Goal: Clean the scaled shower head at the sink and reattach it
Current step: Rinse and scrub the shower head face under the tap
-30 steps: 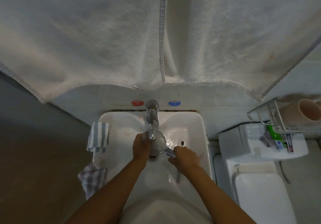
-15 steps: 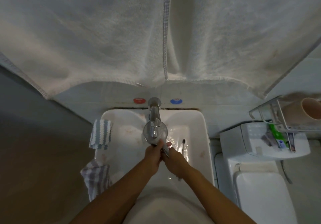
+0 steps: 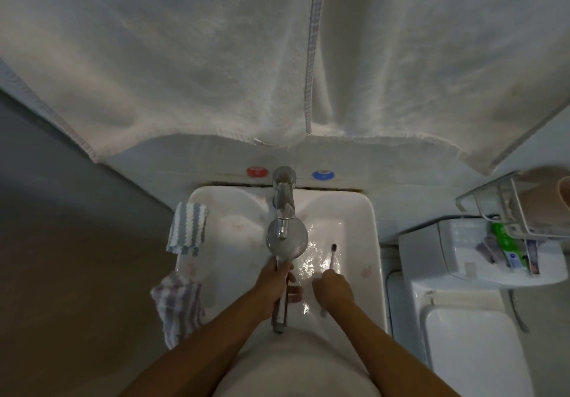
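Observation:
The chrome shower head has its round face under the faucet over the white sink. Its handle runs down toward me, and my left hand is wrapped around it. A toothbrush lies in the wet basin to the right, bristle end pointing away from me. My right hand is curled over the middle of the toothbrush handle, and the handle's lower end shows below my fist.
A blue-striped cloth and a plaid cloth hang over the sink's left rim. A large white towel hangs overhead. At the right are a toilet tank and a wire rack holding a cup and a toothpaste tube.
The shower head has turned so its handle points toward me, and my left hand has slid onto the handle. My right hand left the shower head and moved right onto the toothbrush.

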Demonstrator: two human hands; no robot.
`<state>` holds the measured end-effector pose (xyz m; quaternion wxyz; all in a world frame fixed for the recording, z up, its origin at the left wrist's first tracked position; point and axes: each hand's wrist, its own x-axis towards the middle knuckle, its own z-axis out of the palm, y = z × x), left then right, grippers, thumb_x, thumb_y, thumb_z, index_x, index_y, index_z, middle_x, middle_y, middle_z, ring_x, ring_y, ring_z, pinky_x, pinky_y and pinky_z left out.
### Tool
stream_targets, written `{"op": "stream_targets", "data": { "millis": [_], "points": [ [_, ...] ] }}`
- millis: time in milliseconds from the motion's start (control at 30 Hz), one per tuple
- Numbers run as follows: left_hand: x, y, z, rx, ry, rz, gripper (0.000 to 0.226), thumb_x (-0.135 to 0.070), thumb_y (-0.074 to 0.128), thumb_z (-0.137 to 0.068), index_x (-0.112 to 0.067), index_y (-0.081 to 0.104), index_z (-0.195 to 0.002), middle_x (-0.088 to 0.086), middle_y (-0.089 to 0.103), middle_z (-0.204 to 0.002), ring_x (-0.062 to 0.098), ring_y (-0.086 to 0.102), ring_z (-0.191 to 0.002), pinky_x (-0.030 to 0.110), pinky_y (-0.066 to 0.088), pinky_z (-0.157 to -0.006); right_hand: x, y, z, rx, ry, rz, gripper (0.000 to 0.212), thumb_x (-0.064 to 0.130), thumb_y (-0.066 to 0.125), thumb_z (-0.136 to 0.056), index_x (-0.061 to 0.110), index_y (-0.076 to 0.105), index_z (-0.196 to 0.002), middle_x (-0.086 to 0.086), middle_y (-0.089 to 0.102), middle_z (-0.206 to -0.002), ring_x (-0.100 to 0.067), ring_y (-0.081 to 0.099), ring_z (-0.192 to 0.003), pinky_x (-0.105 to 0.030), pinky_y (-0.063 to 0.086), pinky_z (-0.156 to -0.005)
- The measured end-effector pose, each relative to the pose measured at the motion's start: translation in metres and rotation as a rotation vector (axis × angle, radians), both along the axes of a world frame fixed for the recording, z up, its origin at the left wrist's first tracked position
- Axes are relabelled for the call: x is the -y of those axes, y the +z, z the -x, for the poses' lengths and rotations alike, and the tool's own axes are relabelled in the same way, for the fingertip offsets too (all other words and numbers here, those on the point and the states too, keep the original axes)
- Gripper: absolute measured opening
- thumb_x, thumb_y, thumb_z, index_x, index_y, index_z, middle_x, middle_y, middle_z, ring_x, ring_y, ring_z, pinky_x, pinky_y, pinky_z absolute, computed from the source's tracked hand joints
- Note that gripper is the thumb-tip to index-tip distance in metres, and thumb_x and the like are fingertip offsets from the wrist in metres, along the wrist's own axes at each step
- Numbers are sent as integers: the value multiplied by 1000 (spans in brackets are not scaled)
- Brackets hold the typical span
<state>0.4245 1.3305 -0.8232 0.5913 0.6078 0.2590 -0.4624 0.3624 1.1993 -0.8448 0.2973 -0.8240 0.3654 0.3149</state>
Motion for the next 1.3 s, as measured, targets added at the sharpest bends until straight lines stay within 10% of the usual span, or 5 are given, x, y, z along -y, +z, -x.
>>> {"op": "stream_targets", "data": {
  "millis": [267, 533, 833, 1300],
  "points": [
    [-28, 10, 7, 39, -199, -85, 19, -22, 56, -94, -3, 56, -96, 6, 52, -61, 14, 42, -38, 21, 36, -38, 0, -44, 24, -165, 139, 37, 34, 14, 43, -93, 15, 59, -123, -6, 66, -122, -25, 63, -111, -34, 49, -90],
    [-33, 15, -5, 96, -346, -179, 17, -18, 58, -91, -2, 58, -87, 8, 56, -64, 16, 50, -38, 23, 42, -39, 14, -38, 25, 162, -271, -165, 14, 19, 48, -95, 8, 52, -88, -14, 66, -71, -25, 64, -50, -31, 54, -50],
    [-27, 12, -16, 148, -452, -181, 28, -31, 59, -93, -4, 56, -83, 5, 50, -57, 12, 45, -34, 21, 41, -37, 14, 36, 34, 426, -23, -34, 35, 35, 28, -103, 18, 56, -91, 6, 55, -68, -21, 56, -65, -32, 37, -58],
    [-27, 12, -23, 236, -518, -171, 26, -27, 57, -94, -5, 55, -80, 6, 45, -55, 13, 41, -29, 21, 37, -35, 7, 42, 13, 428, 151, 102, 31, 37, 34, -103, 14, 53, -98, -11, 66, -83, -34, 60, -79, -36, 42, -62]
  ]
}}
